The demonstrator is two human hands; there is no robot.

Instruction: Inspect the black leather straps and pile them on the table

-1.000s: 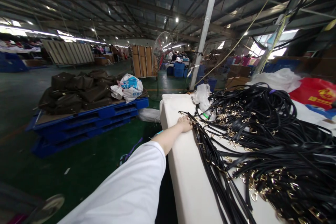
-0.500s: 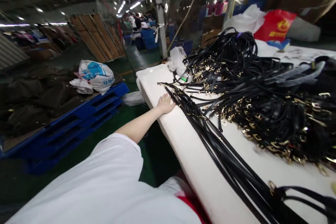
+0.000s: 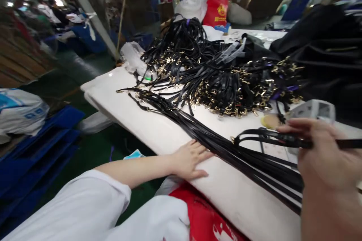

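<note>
White desk (image 3: 147, 128) running diagonally across centre frame, heaped black straps (image 3: 226, 79) with gold clasps upper centre, straightened strap bundle (image 3: 215, 141) mid-frame, left hand (image 3: 190, 159) flat, fingers spread, touching bundle, right hand (image 3: 322, 158) lower right pinching single strap (image 3: 263, 137)

sleeve (image 3: 85, 203) — white, short, loose | forearms — bare | torso garment (image 3: 203, 214) — red with white print

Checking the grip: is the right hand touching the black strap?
Touching. The head view shows the right hand with its fingers curled over the black strap.
</note>
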